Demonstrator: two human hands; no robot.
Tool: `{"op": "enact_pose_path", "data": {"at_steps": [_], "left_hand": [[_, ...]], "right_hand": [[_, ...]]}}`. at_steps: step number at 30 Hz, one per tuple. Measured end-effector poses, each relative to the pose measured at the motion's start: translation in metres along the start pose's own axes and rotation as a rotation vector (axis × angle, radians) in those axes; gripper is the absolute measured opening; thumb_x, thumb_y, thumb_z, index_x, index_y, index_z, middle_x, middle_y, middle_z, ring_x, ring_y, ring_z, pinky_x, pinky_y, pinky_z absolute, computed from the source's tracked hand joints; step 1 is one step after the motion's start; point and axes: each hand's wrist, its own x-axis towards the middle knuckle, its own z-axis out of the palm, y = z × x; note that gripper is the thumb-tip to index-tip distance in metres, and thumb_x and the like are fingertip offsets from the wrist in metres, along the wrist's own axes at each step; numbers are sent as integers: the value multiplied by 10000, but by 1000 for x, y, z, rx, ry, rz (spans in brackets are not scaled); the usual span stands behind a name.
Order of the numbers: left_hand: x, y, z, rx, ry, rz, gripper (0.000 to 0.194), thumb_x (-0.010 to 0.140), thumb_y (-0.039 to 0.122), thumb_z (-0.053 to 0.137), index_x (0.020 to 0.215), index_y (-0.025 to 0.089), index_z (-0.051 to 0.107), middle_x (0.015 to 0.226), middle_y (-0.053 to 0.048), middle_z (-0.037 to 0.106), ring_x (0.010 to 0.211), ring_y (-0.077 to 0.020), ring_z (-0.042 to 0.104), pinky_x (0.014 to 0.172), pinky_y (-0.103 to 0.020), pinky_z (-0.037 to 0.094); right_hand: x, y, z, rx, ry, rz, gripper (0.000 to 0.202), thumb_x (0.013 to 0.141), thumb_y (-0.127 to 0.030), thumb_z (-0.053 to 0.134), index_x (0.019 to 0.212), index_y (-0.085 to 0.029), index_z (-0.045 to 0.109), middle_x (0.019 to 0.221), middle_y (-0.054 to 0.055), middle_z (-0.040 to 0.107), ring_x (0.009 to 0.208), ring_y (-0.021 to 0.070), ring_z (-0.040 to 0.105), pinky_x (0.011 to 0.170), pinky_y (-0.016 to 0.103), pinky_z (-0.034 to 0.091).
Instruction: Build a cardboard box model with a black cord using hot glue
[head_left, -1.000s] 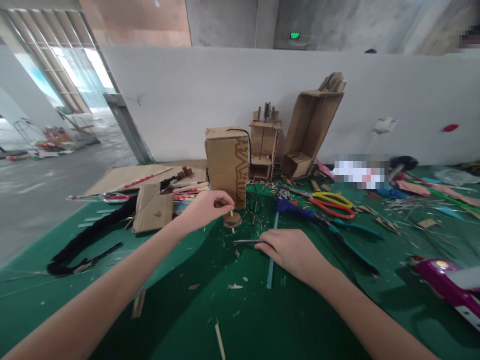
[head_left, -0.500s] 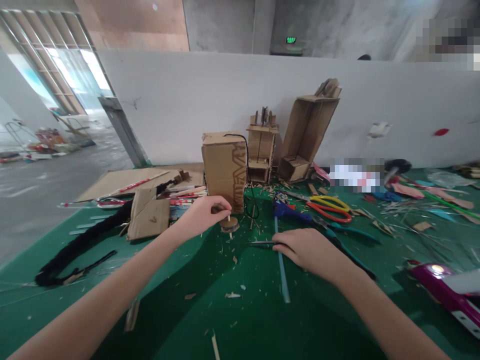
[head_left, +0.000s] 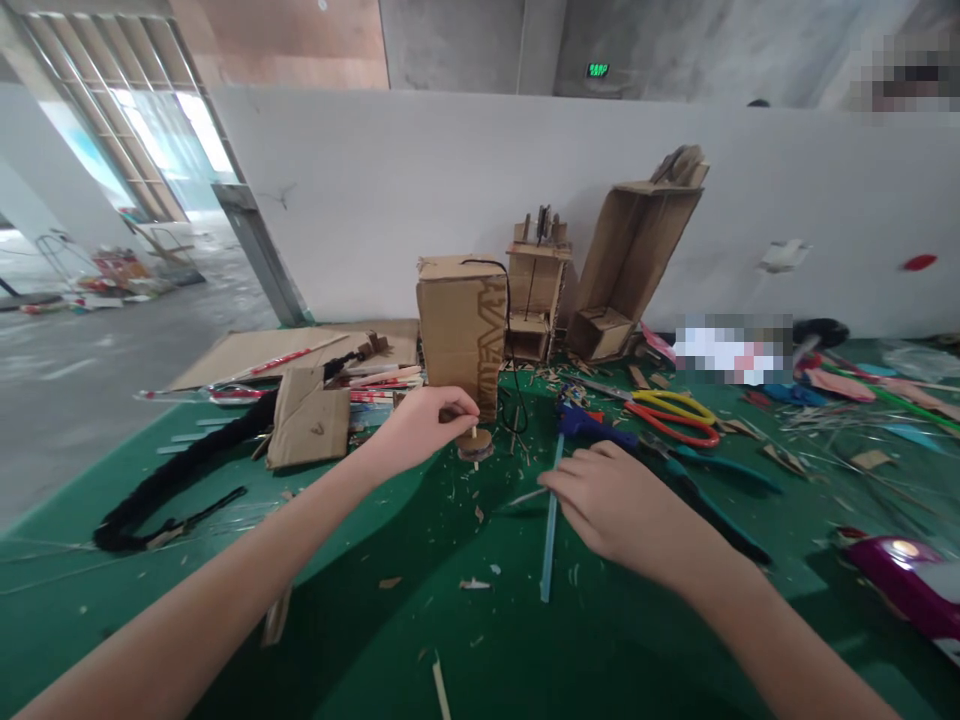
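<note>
My left hand (head_left: 437, 420) is closed, pinching the top of a short wooden stick (head_left: 474, 432) that passes through a round cardboard disc (head_left: 475, 446). The stick's lower end pokes out under the disc. To the right, my right hand (head_left: 604, 500) is closed on a thin, pointed metal tool (head_left: 523, 498) whose tip points left toward the disc; its handle is hidden in the fingers. Beside and partly behind this hand lies a blue glue gun (head_left: 596, 428) with a long translucent blue glue stick (head_left: 550, 545). A tall cardboard box (head_left: 459, 325) stands just behind the disc.
Scissors (head_left: 675, 410) and teal-handled pliers (head_left: 709, 500) lie right of the glue gun. Cardboard frames (head_left: 637, 260) lean at the back wall. A black fuzzy strip (head_left: 180, 470) and cardboard piece (head_left: 309, 420) lie left. A purple device (head_left: 904, 575) is at far right. Scraps dot the green tabletop.
The metal tool in my right hand has tilted so its tip points more downward, and the fingers have shifted. My left hand keeps its pinch. The whole view has shifted slightly.
</note>
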Motion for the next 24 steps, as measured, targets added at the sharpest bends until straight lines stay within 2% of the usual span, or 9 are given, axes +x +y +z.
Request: {"op": "enact_pose_path", "data": {"at_steps": [2,5,8,11,15,20,24], "left_hand": [[1,0,0,-5,5,-1,127,796,277,549,824,198,644,797,-7,697,731,-140,634,683,-272,493],[2,-2,1,-14,27,5,126,792,273,554,824,194,647,806,-11,698,743,-144,638,702,-274,499],[3,-5,1,-12,37,-7,125,788,277,561,824,196,650,818,-9,701,760,-149,643,721,-273,504],[4,-6,1,0,26,-23,138,791,293,560,825,199,654,830,-10,703,768,-156,645,718,-277,508],[5,-7,1,-7,32,-24,135,789,279,558,821,190,654,821,-18,702,756,-154,645,696,-268,508],[5,-10,3,-11,23,-33,132,786,281,560,827,192,649,820,-19,701,757,-149,643,718,-277,506],[4,-11,2,3,15,-21,136,794,292,551,830,200,645,839,-18,700,770,-149,641,721,-276,503]], "right_hand": [[9,-7,-2,-44,51,-41,173,849,-149,441,869,-199,605,735,20,628,676,166,550,618,315,296],[25,-11,0,-26,119,-57,202,910,-246,406,841,-203,590,730,11,636,638,146,560,549,289,258],[41,-11,12,-58,145,-32,299,944,-344,378,779,-195,577,708,9,641,627,148,581,511,281,240],[50,-10,27,-93,168,-14,302,953,-334,370,791,-180,573,730,22,644,667,155,597,495,276,239],[46,-4,38,-84,170,-35,308,962,-321,346,806,-170,565,763,29,640,670,138,592,484,269,233],[27,12,34,-39,90,-20,310,954,-325,344,797,-173,563,749,16,643,584,120,567,480,270,212],[16,27,31,-13,37,51,332,951,-320,329,745,-184,551,712,9,649,596,132,582,512,273,239]]}}
